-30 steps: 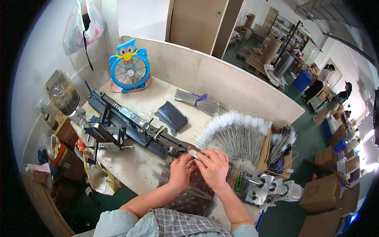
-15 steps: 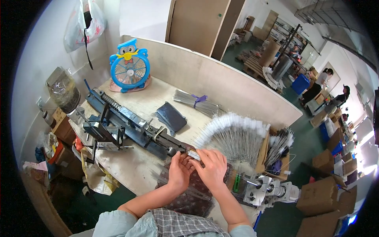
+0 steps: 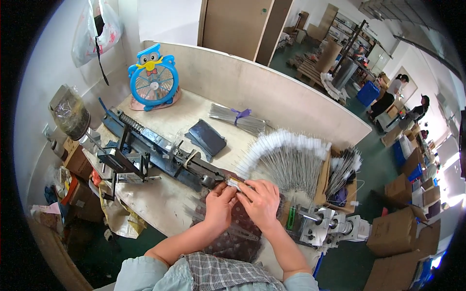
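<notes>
A long dark metal fixture (image 3: 162,154) with a spring and a rail slants across the bench toward me. Both my hands meet at its near end. There a small white piece (image 3: 234,183) shows between my fingertips. My right hand (image 3: 262,202) has its fingers bent and closed over that piece. My left hand (image 3: 219,207) is closed in a pinch beside it, at the rail's end; what its fingertips hold is hidden. Just beyond my right hand, thin wire brushes (image 3: 291,160) with white bristle ends lie fanned out. A patterned dark cloth (image 3: 235,230) lies below my hands.
A blue fan (image 3: 154,86), a dark pouch (image 3: 208,137) and a wire bundle (image 3: 237,119) with a purple tie lie farther back. At right stand a box of brushes (image 3: 342,179) and a metal clamping device (image 3: 330,228). A low partition (image 3: 281,85) edges the bench. People work far right.
My left fingers have drawn into a pinch near the rail's end. My right fingers have curled in more, and less of the white piece shows. The whole view has shifted slightly.
</notes>
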{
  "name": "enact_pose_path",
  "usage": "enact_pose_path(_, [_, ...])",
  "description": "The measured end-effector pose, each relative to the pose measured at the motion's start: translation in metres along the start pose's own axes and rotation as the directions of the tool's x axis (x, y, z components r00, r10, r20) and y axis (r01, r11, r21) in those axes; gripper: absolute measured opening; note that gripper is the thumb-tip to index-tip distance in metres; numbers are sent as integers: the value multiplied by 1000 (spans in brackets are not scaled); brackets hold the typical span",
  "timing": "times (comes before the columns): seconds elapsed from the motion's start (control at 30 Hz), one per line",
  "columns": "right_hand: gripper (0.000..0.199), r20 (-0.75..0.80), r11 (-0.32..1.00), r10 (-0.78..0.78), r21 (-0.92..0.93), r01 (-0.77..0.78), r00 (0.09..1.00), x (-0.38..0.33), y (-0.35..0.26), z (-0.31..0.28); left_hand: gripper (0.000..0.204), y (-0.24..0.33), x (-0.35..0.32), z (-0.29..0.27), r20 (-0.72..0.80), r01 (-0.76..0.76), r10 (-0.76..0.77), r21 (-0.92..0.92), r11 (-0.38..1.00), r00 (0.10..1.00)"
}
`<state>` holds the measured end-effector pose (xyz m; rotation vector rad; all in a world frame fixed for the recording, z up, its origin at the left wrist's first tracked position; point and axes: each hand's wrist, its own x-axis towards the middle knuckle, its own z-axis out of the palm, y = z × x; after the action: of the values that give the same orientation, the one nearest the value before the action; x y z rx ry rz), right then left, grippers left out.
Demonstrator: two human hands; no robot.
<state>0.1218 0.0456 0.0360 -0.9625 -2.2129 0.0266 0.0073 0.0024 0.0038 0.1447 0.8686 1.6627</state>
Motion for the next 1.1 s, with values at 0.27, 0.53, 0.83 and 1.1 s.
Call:
enact_pose_path(0.27, [30, -13, 1000, -17, 26, 18, 1000, 0, 4, 4, 19, -2, 2, 1, -20, 14, -14, -21, 1000, 1000])
enact_pose_path(0.53, [29, -2, 999, 10, 35, -10, 1000, 12, -7, -17, 33, -1, 4, -9, 37, 24, -19, -128, 991, 999])
enact_pose_path(0.83, [18, 153, 999, 22, -40, -16, 988, -6, 0, -23, 67, 13, -13, -4, -28, 102, -101, 44, 994, 995])
enact_pose_path(1.1, [23, 50, 990, 52, 126, -58, 997, -18, 2, -38, 59, 7, -17, -24, 28, 154, -166, 252, 955, 986])
